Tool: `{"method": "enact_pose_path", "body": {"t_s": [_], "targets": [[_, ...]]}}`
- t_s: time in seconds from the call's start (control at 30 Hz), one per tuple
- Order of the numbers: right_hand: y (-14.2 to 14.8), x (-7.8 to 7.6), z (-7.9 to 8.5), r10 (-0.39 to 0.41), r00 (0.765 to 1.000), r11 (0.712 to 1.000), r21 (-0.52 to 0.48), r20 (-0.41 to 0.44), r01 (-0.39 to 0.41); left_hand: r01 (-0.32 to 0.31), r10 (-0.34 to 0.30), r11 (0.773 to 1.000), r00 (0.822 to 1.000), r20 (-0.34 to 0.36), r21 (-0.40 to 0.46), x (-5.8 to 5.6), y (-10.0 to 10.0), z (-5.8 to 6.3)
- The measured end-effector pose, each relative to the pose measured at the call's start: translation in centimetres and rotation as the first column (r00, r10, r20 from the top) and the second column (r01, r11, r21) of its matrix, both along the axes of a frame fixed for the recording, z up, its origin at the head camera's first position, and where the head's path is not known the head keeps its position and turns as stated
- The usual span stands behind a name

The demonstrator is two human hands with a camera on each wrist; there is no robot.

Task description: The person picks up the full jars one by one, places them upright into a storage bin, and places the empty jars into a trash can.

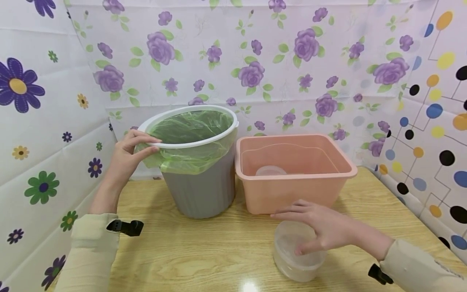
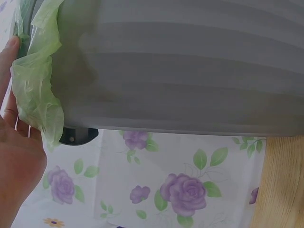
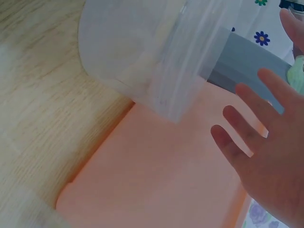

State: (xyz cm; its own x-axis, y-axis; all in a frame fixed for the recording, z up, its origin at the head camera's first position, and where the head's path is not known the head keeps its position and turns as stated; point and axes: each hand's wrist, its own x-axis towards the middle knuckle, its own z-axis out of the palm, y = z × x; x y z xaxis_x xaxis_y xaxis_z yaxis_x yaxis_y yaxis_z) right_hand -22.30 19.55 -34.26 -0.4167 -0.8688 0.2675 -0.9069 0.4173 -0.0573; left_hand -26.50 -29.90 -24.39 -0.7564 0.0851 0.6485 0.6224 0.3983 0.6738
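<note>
A grey trash can (image 1: 204, 192) with a white rim stands on the table, lined with a thin green bag (image 1: 186, 160) folded over its edge. My left hand (image 1: 125, 156) pinches the rim and liner at the near left, thumb outside. In the left wrist view, the crumpled liner (image 2: 40, 80) partly covers my fingers. On the table at front right sits a round, clear plastic container (image 1: 297, 267) with a translucent lid. Just above it hovers my right hand (image 1: 324, 225), fingers spread, holding nothing. The right wrist view shows a gap between the fingers and the container (image 3: 137, 52).
Right of the can, against it or nearly so, stands a pink plastic tub (image 1: 292, 190). Another translucent round item (image 1: 270, 170) lies inside, partly hidden by the front wall. Patterned cloths (image 1: 219, 48) close off the back and sides of the wooden table (image 1: 193, 251).
</note>
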Motion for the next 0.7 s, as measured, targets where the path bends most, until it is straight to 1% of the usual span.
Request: {"method": "enact_pose_path", "body": {"t_s": [0.27, 0.4, 0.47, 0.53, 0.63, 0.7], "targets": [[0.4, -0.1, -1.1, -0.026, 0.997, 0.998, 0.063, 0.073, 0.021, 0.004, -0.004, 1.000, 1.000, 0.002, 0.008, -0.1, 0.0, -0.1], [0.4, -0.1, -1.5, 0.002, 0.999, 0.995, 0.099, 0.047, -0.007, 0.003, -0.003, 1.000, 1.000, 0.006, 0.008, 0.0, 0.0, -0.1], [0.3, -0.1, -1.6, 0.012, 1.000, 0.993, 0.120, 0.026, -0.015, 0.002, -0.002, 1.000, 1.000, 0.005, 0.008, 0.0, 0.1, 0.0], [0.3, -0.1, -1.6, 0.011, 1.000, 0.990, 0.141, 0.025, -0.014, 0.001, -0.001, 1.000, 1.000, 0.006, 0.006, 0.0, 0.1, 0.0], [0.3, 0.0, -1.4, -0.007, 0.999, 0.985, 0.173, 0.051, -0.002, -0.002, 0.002, 1.000, 1.000, 0.005, 0.000, 0.0, 0.0, -0.1], [0.2, 0.1, -1.2, -0.021, 0.996, 0.980, 0.199, 0.083, 0.004, -0.002, 0.002, 1.000, 1.000, 0.005, 0.000, 0.0, 0.0, -0.1]]}}
